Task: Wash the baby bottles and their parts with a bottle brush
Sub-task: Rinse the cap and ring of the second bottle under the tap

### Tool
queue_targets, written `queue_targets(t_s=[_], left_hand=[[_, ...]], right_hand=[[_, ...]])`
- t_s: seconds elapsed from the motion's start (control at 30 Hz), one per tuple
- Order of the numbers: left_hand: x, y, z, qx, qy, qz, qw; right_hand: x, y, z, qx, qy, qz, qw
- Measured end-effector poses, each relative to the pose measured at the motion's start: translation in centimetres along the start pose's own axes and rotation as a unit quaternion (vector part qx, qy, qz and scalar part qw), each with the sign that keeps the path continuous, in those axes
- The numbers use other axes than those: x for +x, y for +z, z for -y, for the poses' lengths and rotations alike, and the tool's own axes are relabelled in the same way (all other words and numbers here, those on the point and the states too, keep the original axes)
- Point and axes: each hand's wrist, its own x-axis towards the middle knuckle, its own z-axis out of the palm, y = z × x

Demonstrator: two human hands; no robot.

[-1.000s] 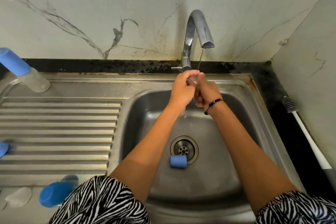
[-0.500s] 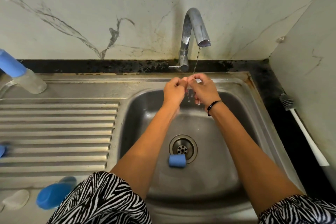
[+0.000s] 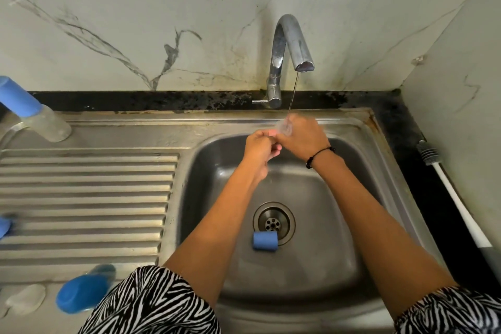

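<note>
Under the thin water stream from the tap (image 3: 291, 59) my two hands hold a small clear bottle teat (image 3: 284, 126). My right hand (image 3: 301, 137) grips the teat from the right. My left hand (image 3: 259, 148) pinches its lower left edge. In the steel sink (image 3: 339, 225) a blue bottle ring (image 3: 265, 240) lies on its side beside the drain (image 3: 273, 221). A clear baby bottle with a blue cap (image 3: 32, 114) stands at the far left. The bottle brush (image 3: 450, 192), white handle and grey bristles, lies on the black counter at the right.
On the ribbed drainboard (image 3: 86, 198) a blue cap (image 3: 84, 293) and a clear cover (image 3: 24, 298) lie at the near left. Another blue part (image 3: 5, 225) shows at the left edge. Marble walls close the back and right side.
Both hands have shifted slightly right and up under the stream while turning the teat; my right hand now covers more of it. Nothing else has moved.
</note>
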Motion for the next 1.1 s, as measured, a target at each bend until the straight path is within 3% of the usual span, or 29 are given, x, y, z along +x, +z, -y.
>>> queue_targets(t_s=[0.1,0.2,0.3,0.4,0.5,0.6,0.67,0.87,1.1], left_hand=[[0.0,-0.3,0.1,0.0,-0.012,-0.017,1.0],[-0.2,-0.5,0.3,-0.005,-0.011,-0.027,1.0],[-0.3,-0.7,0.0,-0.011,-0.01,-0.03,0.999],[-0.3,-0.9,0.1,-0.01,-0.009,-0.038,0.999],[-0.4,-1.0,-0.1,-0.015,-0.011,-0.031,0.999],[-0.4,-1.0,0.0,-0.021,-0.013,-0.03,0.999],[-0.6,-0.8,-0.2,-0.028,-0.011,-0.022,0.999],[-1.3,0.0,-0.5,-0.028,0.075,0.083,0.993],[-0.6,1.7,-0.9,0.048,0.163,0.032,0.985]], right_hand=[[-0.1,-0.4,0.3,0.011,-0.013,-0.067,0.998],[-0.3,-0.7,0.6,-0.013,0.016,-0.034,0.999],[-0.4,-0.4,0.6,-0.013,0.004,-0.091,0.996],[-0.4,-0.3,0.7,-0.011,0.03,-0.028,0.999],[-0.2,0.0,0.6,0.026,0.023,-0.092,0.995],[-0.2,0.3,0.5,0.064,0.04,-0.051,0.996],[-0.1,0.6,0.3,0.073,0.047,-0.065,0.994],[0.4,0.8,-0.2,0.107,0.084,-0.057,0.989],[1.5,0.0,-0.2,-0.024,0.116,-0.079,0.99]])
